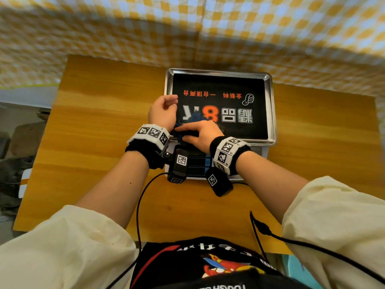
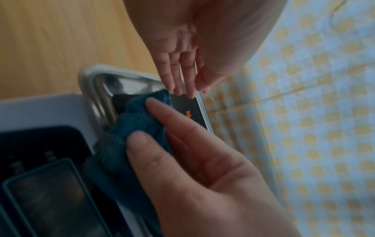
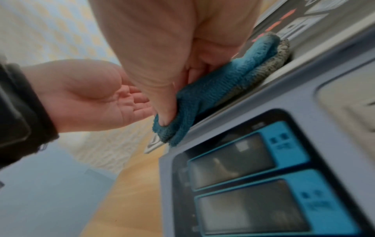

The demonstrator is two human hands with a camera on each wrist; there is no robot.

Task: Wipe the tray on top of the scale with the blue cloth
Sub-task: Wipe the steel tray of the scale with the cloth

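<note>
1. Pressing the blue cloth [image 1: 192, 120] down onto the tray [image 1: 270, 105] with the right hand [image 1: 198, 135], fingers laid fairly flat over the bunched fabric and thumb tucked into its near fold; likely held spread this way to push a broad patch of cloth across the metal.
2. Hovering just to the left of that, the left hand [image 1: 163, 111], palm loose, fingers relaxed and gripping nothing, tips near the tray's left rim; probably kept close to steady the tray or scale [image 1: 260, 152] while wiping.
3. Sitting under the right palm at the tray's near-left corner, cloth partly spilling over the near rim toward the scale's front panel; a grey underside showing in the right wrist view.
4. Stretching away beyond both hands, a black printed sheet [image 1: 239, 101] with orange and white characters covering the tray floor, mostly unwiped by the look of it, judged only from where the cloth lies.
5. Lying directly below the wrists, the scale's blue-framed display windows [image 3: 253, 176]; wrist cameras and their cables [image 1: 138, 205] dangling over that panel and the wooden table [image 1: 93, 142], a possible snag on longer strokes.
6. Hanging beyond the tray's far rim, a yellow-checked cloth backdrop [image 1: 208, 28], clear of the wiping path.
</note>
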